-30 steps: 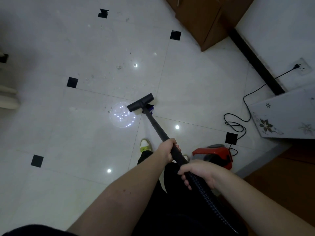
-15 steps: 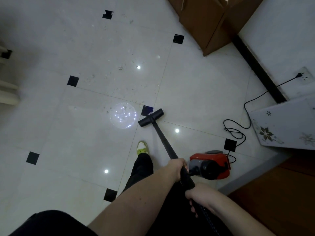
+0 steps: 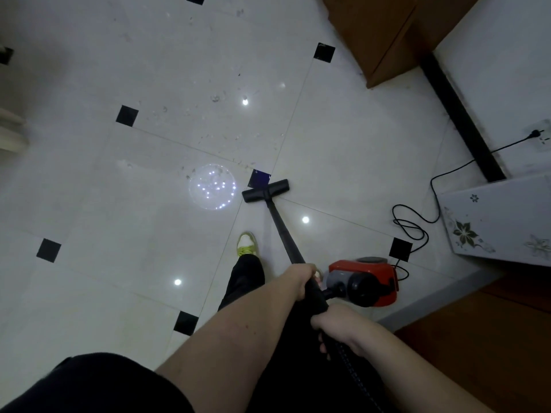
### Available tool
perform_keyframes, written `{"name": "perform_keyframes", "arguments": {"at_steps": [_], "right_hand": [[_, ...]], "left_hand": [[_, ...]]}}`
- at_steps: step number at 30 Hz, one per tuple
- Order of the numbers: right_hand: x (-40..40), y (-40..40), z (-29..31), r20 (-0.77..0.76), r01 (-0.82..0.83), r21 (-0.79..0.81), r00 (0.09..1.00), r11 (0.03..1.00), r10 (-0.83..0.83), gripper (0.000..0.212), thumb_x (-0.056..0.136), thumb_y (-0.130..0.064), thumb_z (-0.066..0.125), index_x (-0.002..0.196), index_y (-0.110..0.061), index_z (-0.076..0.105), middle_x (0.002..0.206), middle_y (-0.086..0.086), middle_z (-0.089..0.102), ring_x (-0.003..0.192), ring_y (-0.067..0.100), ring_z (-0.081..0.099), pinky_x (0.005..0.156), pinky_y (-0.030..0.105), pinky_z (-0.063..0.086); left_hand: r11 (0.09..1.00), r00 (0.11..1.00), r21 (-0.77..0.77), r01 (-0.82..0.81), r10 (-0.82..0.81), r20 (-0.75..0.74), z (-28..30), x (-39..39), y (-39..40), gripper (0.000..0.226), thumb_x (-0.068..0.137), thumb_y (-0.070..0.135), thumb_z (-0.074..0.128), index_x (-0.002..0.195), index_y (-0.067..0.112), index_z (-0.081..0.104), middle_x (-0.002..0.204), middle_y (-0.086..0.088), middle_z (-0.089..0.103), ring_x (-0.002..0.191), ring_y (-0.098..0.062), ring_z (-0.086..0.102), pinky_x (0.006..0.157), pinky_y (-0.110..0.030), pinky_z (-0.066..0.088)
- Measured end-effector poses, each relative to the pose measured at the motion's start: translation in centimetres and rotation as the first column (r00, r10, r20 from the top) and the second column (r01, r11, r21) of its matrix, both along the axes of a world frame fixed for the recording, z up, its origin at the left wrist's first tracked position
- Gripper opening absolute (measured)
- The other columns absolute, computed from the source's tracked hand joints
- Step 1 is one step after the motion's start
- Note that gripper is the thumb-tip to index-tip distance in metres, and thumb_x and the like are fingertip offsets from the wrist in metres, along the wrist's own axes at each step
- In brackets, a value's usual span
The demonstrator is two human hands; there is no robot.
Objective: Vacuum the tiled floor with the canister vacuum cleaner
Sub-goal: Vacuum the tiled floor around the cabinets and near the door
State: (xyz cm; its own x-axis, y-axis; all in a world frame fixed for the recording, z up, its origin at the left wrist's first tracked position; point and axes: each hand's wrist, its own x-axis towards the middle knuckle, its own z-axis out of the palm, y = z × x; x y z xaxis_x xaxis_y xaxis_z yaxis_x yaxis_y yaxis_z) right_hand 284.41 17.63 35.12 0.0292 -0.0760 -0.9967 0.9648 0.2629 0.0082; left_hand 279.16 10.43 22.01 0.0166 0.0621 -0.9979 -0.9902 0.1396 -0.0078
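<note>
Both hands gripped the wand [image 3: 281,226], left hand [image 3: 302,280] ahead, right hand [image 3: 334,321] probably at the hose end, steering the nozzle [image 3: 265,190] across the floor [image 3: 119,189].

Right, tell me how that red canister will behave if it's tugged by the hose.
The canister probably trails along easily on the glossy floor. Its cord, looped loosely nearby, looks floppy and might snag.

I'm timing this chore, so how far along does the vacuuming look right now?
Done: the tiles near the shoe look mostly free of specks. In hand: left hand and right hand both grip the wand, its floor head at a tile joint. Left: grit is scattered over the tile beyond it.
</note>
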Motion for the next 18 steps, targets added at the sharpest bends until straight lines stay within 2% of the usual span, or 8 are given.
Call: {"name": "perform_keyframes", "arguments": {"at_steps": [2, 3, 5, 6, 10, 13, 15, 18], "right_hand": [[-0.8, -0.5, -0.1, 0.01, 0.012, -0.011, 1.0, 1.0, -0.012, 0.012, 0.085, -0.005, 0.051, 0.093, -0.002, 0.059, 0.067, 0.011, 0.057, 0.048, 0.019, 0.058, 0.049, 0.027, 0.049], [-1.3, -0.9, -0.3, 0.007, 0.019, -0.017, 1.0, 1.0, -0.019, 0.012, 0.086, -0.005, 0.051, 0.095, -0.001, 0.059, 0.068, 0.011, 0.057, 0.049, 0.019, 0.058, 0.05, 0.028, 0.049], [-2.4, -1.8, -0.5, 0.007, 0.038, -0.025, 0.999, 0.999, -0.038, 0.012, 0.087, -0.006, 0.051, 0.096, 0.0, 0.058, 0.07, 0.012, 0.057, 0.052, 0.021, 0.058, 0.052, 0.029, 0.05], [-3.1, -2.3, -0.5, 0.006, 0.051, -0.027, 0.999, 0.998, -0.051, 0.011, 0.088, -0.006, 0.051, 0.095, -0.001, 0.057, 0.07, 0.012, 0.056, 0.053, 0.021, 0.058, 0.051, 0.029, 0.05], [-6.0, -4.1, -0.5, -0.034, 0.099, -0.023, 0.994, 0.995, -0.1, 0.005, 0.091, -0.005, 0.048, 0.091, -0.003, 0.052, 0.067, 0.013, 0.054, 0.056, 0.022, 0.056, 0.053, 0.031, 0.051], [-8.0, -4.7, -0.2, -0.068, 0.119, -0.023, 0.99, 0.993, -0.121, 0.011, 0.09, -0.007, 0.051, 0.1, -0.003, 0.051, 0.065, 0.014, 0.055, 0.056, 0.023, 0.056, 0.054, 0.031, 0.052], [-9.0, -4.8, 0.5, -0.06, 0.176, -0.029, 0.982, 0.984, -0.177, 0.011, 0.091, -0.011, 0.053, 0.1, -0.004, 0.05, 0.063, 0.013, 0.056, 0.056, 0.022, 0.056, 0.054, 0.031, 0.052], [-9.1, -4.8, 2.7, 0.001, 0.254, -0.057, 0.967, 0.966, -0.254, 0.013, 0.093, -0.013, 0.056, 0.098, -0.001, 0.055, 0.069, 0.012, 0.059, 0.061, 0.021, 0.059, 0.057, 0.032, 0.054]], "left_hand": [[0.999, 1.0, 0.02, -0.031, 0.031, -0.006, 0.1, -0.8, -0.6, 0.013, 0.091, 0.007, 0.048, 0.08, 0.0, 0.049, 0.047, -0.008, 0.052, 0.035, -0.018, 0.048, 0.045, -0.024, 0.045], [0.998, 0.998, 0.004, -0.064, 0.064, -0.018, -0.3, -1.4, -1.0, 0.016, 0.089, 0.011, 0.053, 0.096, -0.003, 0.048, 0.063, -0.014, 0.058, 0.042, -0.021, 0.054, 0.047, -0.027, 0.05], [0.997, 0.996, -0.026, -0.079, 0.077, -0.043, -0.8, -2.4, -2.0, 0.046, 0.082, 0.018, 0.064, 0.118, 0.001, 0.041, 0.098, -0.022, 0.06, 0.062, -0.032, 0.064, 0.053, -0.038, 0.056], [0.996, 0.996, -0.044, -0.079, 0.076, -0.055, -1.3, -2.9, -2.4, 0.051, 0.081, 0.02, 0.065, 0.122, 0.003, 0.039, 0.106, -0.024, 0.058, 0.067, -0.035, 0.066, 0.054, -0.041, 0.057], [0.999, 0.994, -0.013, -0.036, 0.034, -0.108, 0.5, -5.5, -3.8, 0.049, 0.087, 0.018, 0.059, 0.127, 0.002, 0.037, 0.101, -0.019, 0.055, 0.067, -0.031, 0.067, 0.052, -0.037, 0.057], [0.999, 0.991, 0.033, 0.042, -0.037, -0.13, 1.8, -7.2, -4.8, 0.039, 0.092, 0.015, 0.055, 0.125, -0.001, 0.04, 0.091, -0.016, 0.056, 0.064, -0.028, 0.067, 0.058, -0.038, 0.058], [0.995, 0.989, 0.052, 0.082, -0.075, -0.127, 2.7, -8.2, -5.3, 0.032, 0.094, 0.015, 0.053, 0.119, -0.003, 0.044, 0.08, -0.014, 0.057, 0.062, -0.027, 0.066, 0.066, -0.039, 0.057], [0.986, 0.984, 0.078, 0.144, -0.135, -0.112, 3.8, -9.1, -5.9, 0.017, 0.096, 0.016, 0.05, 0.102, 0.001, 0.047, 0.078, -0.012, 0.058, 0.066, -0.024, 0.064, 0.07, -0.039, 0.055]]}}
